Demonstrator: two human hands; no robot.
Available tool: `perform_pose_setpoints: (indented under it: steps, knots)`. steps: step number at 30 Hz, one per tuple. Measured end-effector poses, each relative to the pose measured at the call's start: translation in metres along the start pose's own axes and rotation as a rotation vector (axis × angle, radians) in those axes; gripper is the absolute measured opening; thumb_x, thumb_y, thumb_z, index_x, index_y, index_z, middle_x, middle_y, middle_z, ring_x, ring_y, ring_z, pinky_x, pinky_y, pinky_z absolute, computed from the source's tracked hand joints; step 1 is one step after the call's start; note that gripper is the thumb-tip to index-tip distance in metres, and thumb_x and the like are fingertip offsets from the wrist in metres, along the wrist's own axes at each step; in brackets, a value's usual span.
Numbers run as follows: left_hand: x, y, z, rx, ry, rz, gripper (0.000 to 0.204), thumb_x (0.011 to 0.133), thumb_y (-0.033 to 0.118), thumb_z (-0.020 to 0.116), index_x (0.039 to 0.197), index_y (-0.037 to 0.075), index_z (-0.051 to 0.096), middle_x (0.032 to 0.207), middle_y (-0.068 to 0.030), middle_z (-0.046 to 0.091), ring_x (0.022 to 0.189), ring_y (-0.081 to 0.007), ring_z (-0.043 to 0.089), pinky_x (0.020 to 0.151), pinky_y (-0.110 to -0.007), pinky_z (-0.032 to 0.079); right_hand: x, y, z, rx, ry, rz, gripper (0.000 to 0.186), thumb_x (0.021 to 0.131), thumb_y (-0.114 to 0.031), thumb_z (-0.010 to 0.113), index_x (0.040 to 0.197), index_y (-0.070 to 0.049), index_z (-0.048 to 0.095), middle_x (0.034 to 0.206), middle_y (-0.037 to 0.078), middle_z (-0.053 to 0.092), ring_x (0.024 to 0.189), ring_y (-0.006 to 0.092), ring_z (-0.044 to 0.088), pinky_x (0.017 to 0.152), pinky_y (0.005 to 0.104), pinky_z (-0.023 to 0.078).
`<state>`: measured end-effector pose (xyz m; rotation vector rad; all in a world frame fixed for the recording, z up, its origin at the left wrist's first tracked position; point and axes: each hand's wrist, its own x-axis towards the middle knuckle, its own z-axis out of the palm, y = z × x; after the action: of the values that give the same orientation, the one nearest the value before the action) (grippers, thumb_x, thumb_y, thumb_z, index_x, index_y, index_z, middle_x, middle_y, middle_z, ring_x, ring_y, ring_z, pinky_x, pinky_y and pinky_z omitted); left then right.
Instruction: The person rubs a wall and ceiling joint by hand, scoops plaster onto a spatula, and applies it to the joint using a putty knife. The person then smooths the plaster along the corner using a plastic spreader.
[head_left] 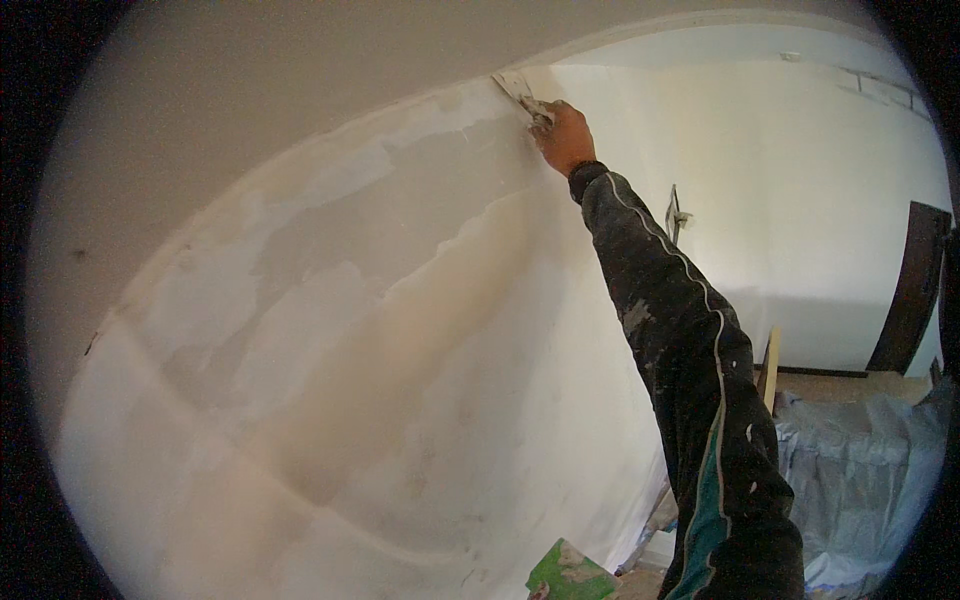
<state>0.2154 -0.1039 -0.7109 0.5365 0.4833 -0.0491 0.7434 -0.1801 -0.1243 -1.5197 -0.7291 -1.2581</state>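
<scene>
My right hand [567, 138] is raised high, its fingers closed round the handle of a putty knife [517, 92] smeared with filler. The blade touches or nearly touches the top of the wall [420, 200], close to where it meets the ceiling. Grey, white and cream patches of filler cover this wall, some with ragged edges. A green flat-looking piece [570, 572] with pale filler on it shows at the lower edge; what holds or supports it is out of the picture. My left hand does not show clearly anywhere.
The ceiling [230, 110] curves over the upper left. At the right are a pale far wall [790, 190], a dark door frame [908, 285], and a fitting with wires [677, 215]. Plastic sheeting [850, 480] covers something bulky below, beside a wooden board [769, 368].
</scene>
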Motion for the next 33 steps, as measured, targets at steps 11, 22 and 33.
perform_pose_setpoints:
  steps: [11, 22, 33]
  knots:
    - [-0.024, -0.017, -0.042, -0.279, -0.178, -0.082, 0.037, 0.103, 0.033, 0.048, 0.126, 0.004, 0.053, 0.116, -0.0117, 0.063, 0.103, -0.0232, 0.062, 0.088, -0.039, 0.052, 0.016, -0.039, -0.069, 0.020, -0.374, -0.022, 0.041, 0.084, -0.013, 0.068, 0.125, -0.017, 0.067, 0.112, 0.017, 0.067, 0.094, 0.0296, 0.066, 0.087, 0.0387, 0.053]
    - [-0.056, -0.023, -0.003, -0.294, 0.074, 0.036, 0.041, 0.101, 0.026, 0.052, 0.134, 0.001, 0.050, 0.122, -0.0113, 0.066, 0.106, -0.0242, 0.063, 0.092, -0.036, 0.050, 0.003, -0.078, -0.081, -0.054, -0.278, 0.017, 0.039, 0.084, -0.016, 0.068, 0.123, -0.016, 0.067, 0.108, 0.019, 0.067, 0.096, 0.0347, 0.065, 0.085, 0.0417, 0.054]
    - [-0.044, -0.023, -0.044, 1.272, 0.020, 0.615, 0.046, 0.094, 0.014, 0.060, 0.137, 0.002, 0.049, 0.121, -0.0161, 0.065, 0.108, -0.0294, 0.063, 0.095, -0.042, 0.050, 0.005, -0.026, -0.052, -0.162, -0.177, 0.033, 0.039, 0.085, -0.024, 0.069, 0.119, -0.005, 0.064, 0.107, 0.018, 0.068, 0.099, 0.0352, 0.066, 0.087, 0.0435, 0.054]
